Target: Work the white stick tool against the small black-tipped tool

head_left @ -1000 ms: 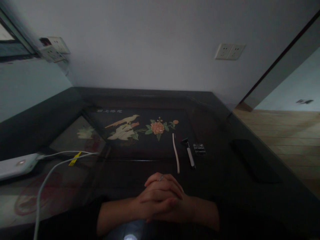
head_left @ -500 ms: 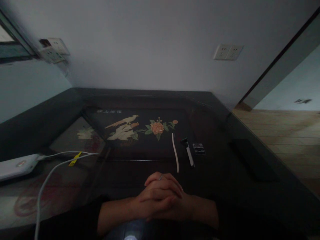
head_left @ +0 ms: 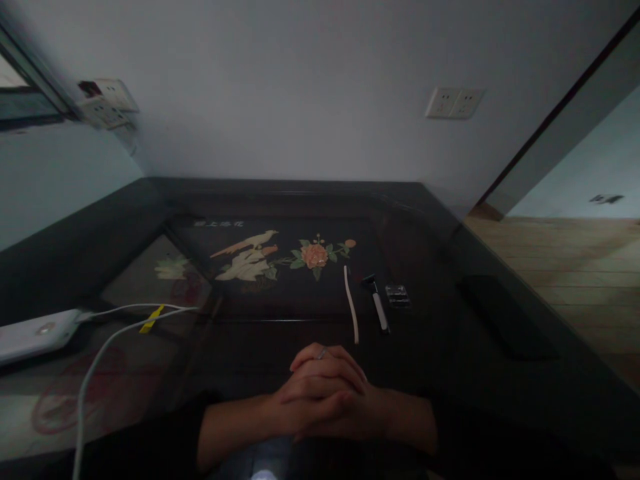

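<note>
Head view has the left hand (head_left: 293,405) and right hand (head_left: 370,412) clasped, fingers interlaced, near a white toothbrush (head_left: 351,303), then a razor (head_left: 380,312), then a clear case (head_left: 398,296) whose contents I can't make out, all lying on the dark tabletop (head_left: 280,347) just as half a second earlier.

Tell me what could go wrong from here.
The razor lies uncovered beyond the clasped hands; a careless reach might nick the skin if a blade is fitted.
The slim white stick lies beside the razor, so grasping one could knock the other.
The cable runs close to the left sleeve; catching it could tug the white device.
</note>
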`<move>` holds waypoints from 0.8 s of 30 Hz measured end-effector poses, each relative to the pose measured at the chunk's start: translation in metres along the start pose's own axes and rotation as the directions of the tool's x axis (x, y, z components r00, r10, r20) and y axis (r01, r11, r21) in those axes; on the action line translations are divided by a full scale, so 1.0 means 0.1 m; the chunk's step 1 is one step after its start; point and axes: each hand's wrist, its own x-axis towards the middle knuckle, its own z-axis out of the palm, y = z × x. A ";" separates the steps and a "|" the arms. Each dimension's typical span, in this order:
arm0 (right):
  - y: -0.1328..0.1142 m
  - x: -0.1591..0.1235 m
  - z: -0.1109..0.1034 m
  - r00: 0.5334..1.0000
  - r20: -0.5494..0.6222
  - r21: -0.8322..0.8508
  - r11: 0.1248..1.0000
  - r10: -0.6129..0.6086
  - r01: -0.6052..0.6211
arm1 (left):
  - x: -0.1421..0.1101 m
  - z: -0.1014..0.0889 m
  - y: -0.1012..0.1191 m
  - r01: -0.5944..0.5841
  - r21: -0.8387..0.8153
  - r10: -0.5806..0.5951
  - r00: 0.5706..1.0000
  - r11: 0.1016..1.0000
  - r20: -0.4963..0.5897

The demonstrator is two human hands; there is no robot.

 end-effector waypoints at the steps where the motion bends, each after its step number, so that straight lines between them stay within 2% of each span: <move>1: 0.00 0.00 0.00 1.000 0.005 0.008 1.000 0.010 -0.010 | 0.00 0.00 0.00 -0.001 0.005 0.001 1.000 1.000 0.006; 5: 0.00 0.00 0.01 0.999 0.025 0.018 0.999 0.037 -0.038 | 0.00 -0.03 0.03 0.034 -0.031 -0.032 0.997 0.999 0.065; 9: 0.01 0.00 0.01 0.999 0.049 0.048 0.999 0.011 -0.014 | 0.02 -0.08 0.03 0.053 -0.044 -0.048 0.993 0.998 0.110; 11: 0.02 0.00 0.01 0.999 0.055 0.050 0.999 -0.004 0.001 | 0.09 -0.13 -0.03 0.030 0.007 -0.031 0.980 1.000 0.197; 12: 0.02 0.00 0.01 0.998 0.065 0.041 0.999 -0.005 0.003 | 0.15 -0.15 -0.07 0.010 0.046 -0.023 0.955 0.999 0.294; 13: 0.03 0.00 0.01 0.997 0.078 0.026 1.000 -0.002 0.000 | 0.22 -0.17 -0.12 -0.031 0.074 -0.005 0.898 0.997 0.439; 15: 0.02 0.00 -0.01 0.993 0.118 -0.016 1.000 0.019 -0.018 | 0.43 -0.20 -0.26 -0.140 0.086 0.038 0.705 0.986 0.709; 17: 0.01 0.01 -0.02 0.990 0.141 -0.037 0.999 0.028 -0.023 | 0.66 -0.22 -0.40 -0.200 0.069 0.047 0.520 0.977 0.853; 19: 0.00 0.01 -0.03 0.992 0.126 -0.021 1.000 0.020 -0.018 | 0.84 -0.21 -0.51 -0.205 0.011 0.064 0.355 0.979 0.933; 20: 0.00 0.01 -0.02 0.993 0.117 -0.004 1.000 0.019 -0.019 | 0.91 -0.20 -0.54 -0.200 -0.004 0.066 0.306 0.980 0.950; 21: 0.01 0.01 -0.01 0.993 0.113 0.010 1.000 0.024 -0.025 | 0.94 -0.19 -0.57 -0.196 -0.004 0.061 0.284 0.980 0.957; 22: 0.01 0.01 0.00 0.993 0.113 0.018 0.999 0.032 -0.034 | 0.96 -0.18 -0.58 -0.196 0.002 0.055 0.282 0.981 0.958; 24: 0.03 0.00 0.02 0.993 0.107 0.028 0.999 0.040 -0.043 | 0.93 -0.18 -0.57 -0.199 0.022 0.042 0.314 0.980 0.948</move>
